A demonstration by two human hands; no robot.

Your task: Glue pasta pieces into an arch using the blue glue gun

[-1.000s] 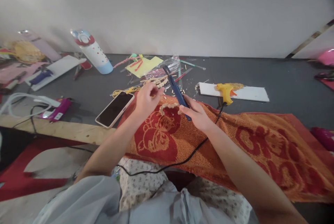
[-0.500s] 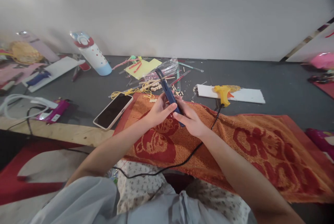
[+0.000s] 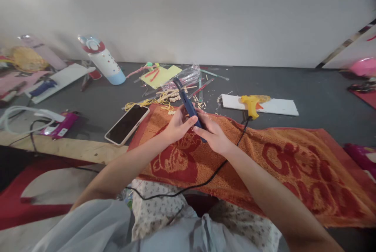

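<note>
Above the orange towel, both hands are closed on one slim dark blue object. It looks flat and hard, is seen nearly edge-on, and has a dark loop at its upper end; I cannot make out its exact kind. My left hand grips it from the left with the thumb across its near side. From the right, my right hand holds the lower part, thumb also in front. The fingers behind it are partly hidden. Its top end tilts away from me, towards the craft scraps.
Left of the towel lies a phone. Yellow string, small wooden pieces and yellow paper lie behind. A yellow glue gun rests on a white board; its black cord crosses the towel. A bottle stands left.
The dark blue object has shifted very slightly to the left in both hands. The grip and everything else look the same.
</note>
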